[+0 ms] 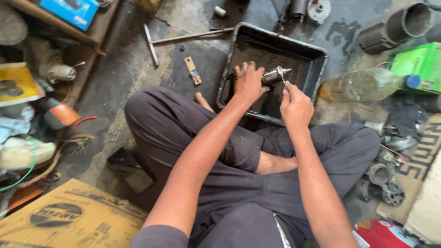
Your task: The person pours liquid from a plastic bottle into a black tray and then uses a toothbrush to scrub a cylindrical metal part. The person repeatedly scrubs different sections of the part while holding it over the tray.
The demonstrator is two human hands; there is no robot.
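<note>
Greasy workshop floor, black tray (317,57) of dark oil
Left hand (248,82) clamped on metal part (274,75), right hand (296,108) pinching a thin tool (283,82); oily grip could slip

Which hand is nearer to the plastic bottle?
The right hand. It is beside the bottle, over the tray's right part; the left hand is farther, holding the metal part.

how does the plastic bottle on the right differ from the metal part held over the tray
The plastic bottle lies on its side on the floor, untouched; the metal part is gripped by the left hand above the black tray, with the right hand at its tip. The bottle is clear with a blue cap; the part is opaque grey metal. The bottle looks much larger. Both are roughly cylindrical.
</note>
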